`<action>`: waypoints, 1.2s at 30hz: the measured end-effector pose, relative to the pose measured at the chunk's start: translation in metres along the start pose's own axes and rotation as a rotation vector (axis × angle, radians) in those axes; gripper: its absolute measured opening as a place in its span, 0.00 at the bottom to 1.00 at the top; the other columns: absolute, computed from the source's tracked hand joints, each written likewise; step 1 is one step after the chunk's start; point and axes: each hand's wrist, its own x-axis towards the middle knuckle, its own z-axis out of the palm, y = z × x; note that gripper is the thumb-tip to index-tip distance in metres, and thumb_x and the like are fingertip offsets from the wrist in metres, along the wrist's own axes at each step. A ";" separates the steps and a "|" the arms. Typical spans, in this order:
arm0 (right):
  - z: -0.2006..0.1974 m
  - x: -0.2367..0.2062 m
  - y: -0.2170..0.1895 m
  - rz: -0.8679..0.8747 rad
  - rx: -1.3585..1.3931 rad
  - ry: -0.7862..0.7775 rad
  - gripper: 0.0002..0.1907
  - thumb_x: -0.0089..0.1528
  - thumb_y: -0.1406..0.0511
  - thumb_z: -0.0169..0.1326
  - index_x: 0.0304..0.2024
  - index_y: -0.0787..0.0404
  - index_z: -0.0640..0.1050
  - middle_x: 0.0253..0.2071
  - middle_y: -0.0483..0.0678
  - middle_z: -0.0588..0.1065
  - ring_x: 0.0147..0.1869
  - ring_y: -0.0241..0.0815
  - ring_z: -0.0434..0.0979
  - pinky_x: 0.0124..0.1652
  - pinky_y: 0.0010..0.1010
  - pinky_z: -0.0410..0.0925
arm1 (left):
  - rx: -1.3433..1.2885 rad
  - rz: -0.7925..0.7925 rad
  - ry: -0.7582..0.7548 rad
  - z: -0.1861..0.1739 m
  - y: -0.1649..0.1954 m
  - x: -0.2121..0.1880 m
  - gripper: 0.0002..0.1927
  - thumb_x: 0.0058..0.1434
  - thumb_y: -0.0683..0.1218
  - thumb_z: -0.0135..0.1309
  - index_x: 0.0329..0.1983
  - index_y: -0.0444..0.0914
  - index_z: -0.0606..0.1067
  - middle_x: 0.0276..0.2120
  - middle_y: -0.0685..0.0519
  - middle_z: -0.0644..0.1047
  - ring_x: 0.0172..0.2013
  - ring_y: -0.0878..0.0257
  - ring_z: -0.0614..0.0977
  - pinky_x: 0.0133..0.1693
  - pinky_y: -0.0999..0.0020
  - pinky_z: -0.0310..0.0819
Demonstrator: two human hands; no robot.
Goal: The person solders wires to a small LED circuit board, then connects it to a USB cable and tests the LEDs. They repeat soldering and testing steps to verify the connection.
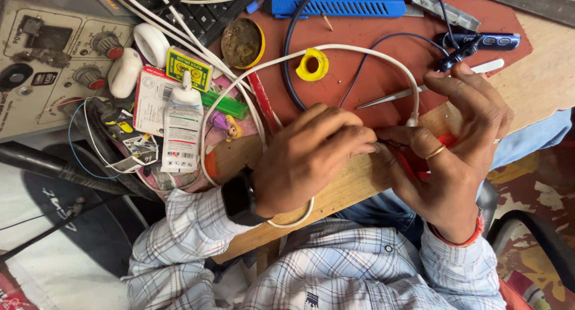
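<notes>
At the far left sits a grey control box (42, 58) with knobs, then a white glue tube (181, 130) lying on a heap of packets. The left hand (305, 157), a black watch at its wrist, pinches the white cable (263, 64) at the wooden bench edge (353, 181); the right hand (452, 148) meets it fingertip to fingertip, fingers curled round a red-handled tool (446, 141). Tweezers (431, 85) lie on the red mat (371, 64) just above
</notes>
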 end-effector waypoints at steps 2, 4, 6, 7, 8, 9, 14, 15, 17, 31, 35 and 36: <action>0.001 0.000 0.001 -0.010 -0.004 0.007 0.15 0.53 0.62 0.75 0.35 0.58 0.82 0.60 0.58 0.70 0.68 0.64 0.66 0.66 0.53 0.59 | 0.058 0.023 -0.028 -0.001 0.005 0.000 0.16 0.67 0.42 0.62 0.55 0.35 0.73 0.46 0.51 0.75 0.46 0.54 0.78 0.47 0.59 0.76; 0.002 0.000 0.002 -0.015 -0.006 0.011 0.15 0.54 0.61 0.76 0.36 0.58 0.83 0.60 0.58 0.71 0.68 0.63 0.67 0.67 0.53 0.59 | 0.083 0.000 -0.031 -0.001 0.008 0.001 0.15 0.67 0.41 0.61 0.54 0.34 0.72 0.47 0.49 0.74 0.48 0.53 0.77 0.50 0.59 0.75; 0.003 0.000 0.003 -0.022 -0.012 0.013 0.16 0.54 0.61 0.77 0.37 0.58 0.84 0.60 0.58 0.71 0.68 0.63 0.67 0.67 0.53 0.60 | 0.125 -0.014 -0.032 0.001 0.011 0.003 0.14 0.68 0.41 0.60 0.53 0.33 0.72 0.47 0.48 0.73 0.48 0.53 0.77 0.51 0.58 0.74; 0.003 0.000 0.003 -0.026 -0.017 0.015 0.16 0.53 0.61 0.77 0.38 0.58 0.84 0.59 0.58 0.71 0.67 0.63 0.67 0.66 0.53 0.60 | 0.157 -0.017 -0.032 0.003 0.012 0.004 0.13 0.68 0.41 0.60 0.52 0.33 0.72 0.47 0.48 0.73 0.48 0.53 0.77 0.52 0.59 0.73; 0.004 -0.001 0.003 -0.031 -0.020 0.015 0.16 0.53 0.61 0.77 0.38 0.58 0.84 0.59 0.58 0.71 0.67 0.63 0.67 0.65 0.53 0.60 | 0.188 -0.022 -0.032 0.004 0.013 0.004 0.13 0.69 0.42 0.59 0.52 0.33 0.71 0.47 0.48 0.72 0.48 0.54 0.76 0.52 0.59 0.73; 0.005 -0.001 0.004 -0.048 -0.012 0.027 0.15 0.54 0.62 0.76 0.37 0.59 0.83 0.59 0.58 0.72 0.68 0.62 0.67 0.66 0.53 0.60 | 0.199 -0.013 -0.050 0.004 0.013 0.003 0.12 0.69 0.41 0.59 0.52 0.32 0.71 0.47 0.48 0.72 0.47 0.53 0.76 0.52 0.59 0.73; 0.007 -0.001 0.002 -0.024 0.000 0.029 0.11 0.54 0.65 0.75 0.34 0.56 0.84 0.57 0.59 0.72 0.66 0.64 0.66 0.64 0.54 0.60 | 0.247 0.014 -0.077 0.007 0.012 0.003 0.10 0.73 0.41 0.55 0.52 0.31 0.70 0.48 0.46 0.71 0.46 0.54 0.75 0.51 0.60 0.73; 0.006 -0.001 0.002 -0.017 0.006 0.030 0.12 0.54 0.64 0.75 0.35 0.56 0.83 0.58 0.59 0.72 0.67 0.63 0.66 0.65 0.53 0.60 | 0.250 0.032 -0.081 0.007 0.011 0.004 0.11 0.72 0.40 0.55 0.53 0.31 0.70 0.49 0.46 0.72 0.46 0.53 0.75 0.51 0.59 0.73; 0.008 0.000 0.003 -0.006 0.020 0.032 0.13 0.56 0.63 0.76 0.36 0.56 0.82 0.59 0.59 0.72 0.69 0.62 0.66 0.66 0.53 0.60 | 0.259 0.067 -0.088 0.004 0.008 0.004 0.13 0.70 0.40 0.56 0.54 0.30 0.70 0.49 0.45 0.72 0.46 0.51 0.75 0.51 0.58 0.73; 0.007 -0.001 0.007 -0.019 -0.013 0.013 0.15 0.52 0.62 0.74 0.38 0.56 0.83 0.58 0.59 0.72 0.68 0.62 0.65 0.66 0.55 0.60 | -0.088 -0.141 0.022 -0.001 0.011 0.010 0.11 0.66 0.40 0.62 0.47 0.37 0.72 0.43 0.51 0.75 0.44 0.54 0.79 0.46 0.61 0.73; 0.007 -0.001 0.006 -0.015 0.030 0.018 0.14 0.51 0.61 0.73 0.36 0.55 0.82 0.58 0.60 0.71 0.68 0.63 0.63 0.66 0.55 0.61 | -0.067 -0.127 0.023 0.003 0.010 0.012 0.10 0.67 0.39 0.61 0.47 0.36 0.71 0.43 0.51 0.74 0.45 0.52 0.77 0.45 0.59 0.71; 0.006 -0.001 0.006 -0.018 0.034 0.020 0.15 0.50 0.61 0.74 0.36 0.55 0.82 0.58 0.60 0.71 0.68 0.63 0.63 0.66 0.55 0.60 | -0.075 -0.125 0.002 0.002 0.010 0.013 0.10 0.67 0.39 0.60 0.47 0.36 0.71 0.42 0.50 0.74 0.44 0.51 0.76 0.46 0.58 0.71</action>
